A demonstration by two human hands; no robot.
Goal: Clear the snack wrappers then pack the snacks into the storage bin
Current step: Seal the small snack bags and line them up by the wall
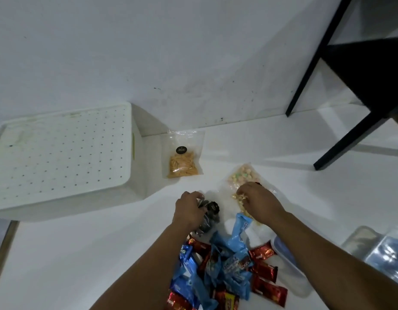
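Gripping a clear bag of dark snacks (208, 214), left hand (189, 210) closed on it | right hand (258, 201) pinching a clear bag of pale puffs (242, 179) | blue and red wrappers (227, 269) piled near, on white floor (81, 253) | upturned white storage bin (59, 157) left | yellow-stick bag (183, 156) beside it

A black table (359, 70) stands at the upper right, its legs planted on the white floor (249, 148) near the white wall (148, 45). The wall bears small dark specks. At the left edge a thin tan strip (5, 249), perhaps a board, lies on the floor.
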